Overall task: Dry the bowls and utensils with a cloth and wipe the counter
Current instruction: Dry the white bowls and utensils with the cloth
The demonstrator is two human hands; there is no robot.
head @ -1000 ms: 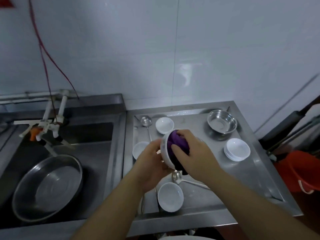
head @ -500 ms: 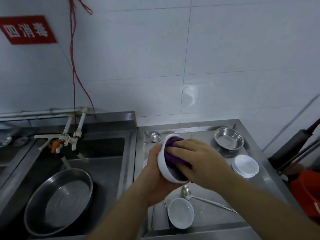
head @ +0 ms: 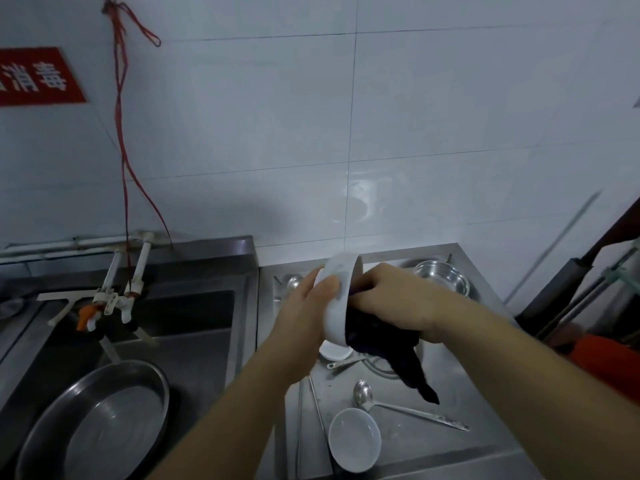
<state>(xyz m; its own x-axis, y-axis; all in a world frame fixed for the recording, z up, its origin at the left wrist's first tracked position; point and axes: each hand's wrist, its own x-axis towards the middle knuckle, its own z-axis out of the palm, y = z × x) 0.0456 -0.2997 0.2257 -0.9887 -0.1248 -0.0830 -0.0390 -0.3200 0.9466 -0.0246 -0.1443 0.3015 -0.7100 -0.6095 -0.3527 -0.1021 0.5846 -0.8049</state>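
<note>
bowl (head: pixel 341 299) turned edge-on | left hand (head: pixel 308 306) outside | right hand (head: pixel 391 299), cloth (head: pixel 384 337) inside

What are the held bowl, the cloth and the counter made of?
The bowl looks like glazed white ceramic, perhaps melamine: smooth, opaque, faintly glossy. The cloth seems a soft dark purple fabric, since it bunches and hangs limp in a point. The counter appears to be stainless steel: grey, dull sheen, folded raised edges.
</note>
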